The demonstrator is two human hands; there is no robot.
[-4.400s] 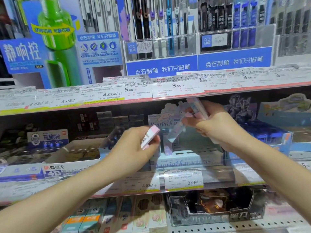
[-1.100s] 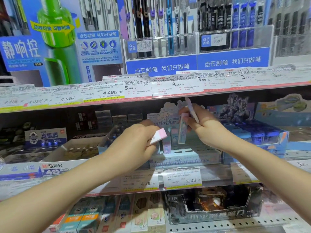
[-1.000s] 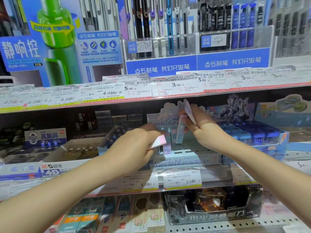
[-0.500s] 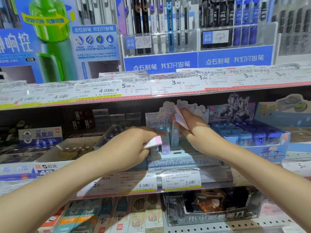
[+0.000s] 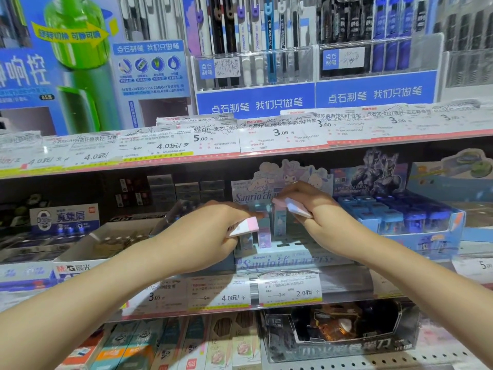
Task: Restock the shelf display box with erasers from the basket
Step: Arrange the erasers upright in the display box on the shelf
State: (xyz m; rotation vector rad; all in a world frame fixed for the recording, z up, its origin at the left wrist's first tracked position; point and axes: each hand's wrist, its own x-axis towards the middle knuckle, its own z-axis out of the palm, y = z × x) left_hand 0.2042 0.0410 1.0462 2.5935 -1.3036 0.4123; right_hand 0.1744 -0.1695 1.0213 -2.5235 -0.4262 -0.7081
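Each hand [image 5: 208, 236] [image 5: 320, 220] grips an eraser [image 5: 244, 227] [image 5: 294, 208] — over the display box [image 5: 282, 263].

The left hand [image 5: 205, 233] hides most of its pink-and-white eraser [image 5: 246, 227] and the display box's [image 5: 282, 260] left side. Both forearms run off the bottom edge. Price tags [image 5: 289, 288] are too blurred to read fully.

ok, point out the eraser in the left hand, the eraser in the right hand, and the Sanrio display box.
pink-and-white eraser [image 5: 244, 227], head view, on its flat face by the left hand's fingertips.
pale eraser [image 5: 296, 208], head view, on its upper face above the right hand's fingers.
Sanrio display box [image 5: 282, 263], head view, on its front lettered panel.
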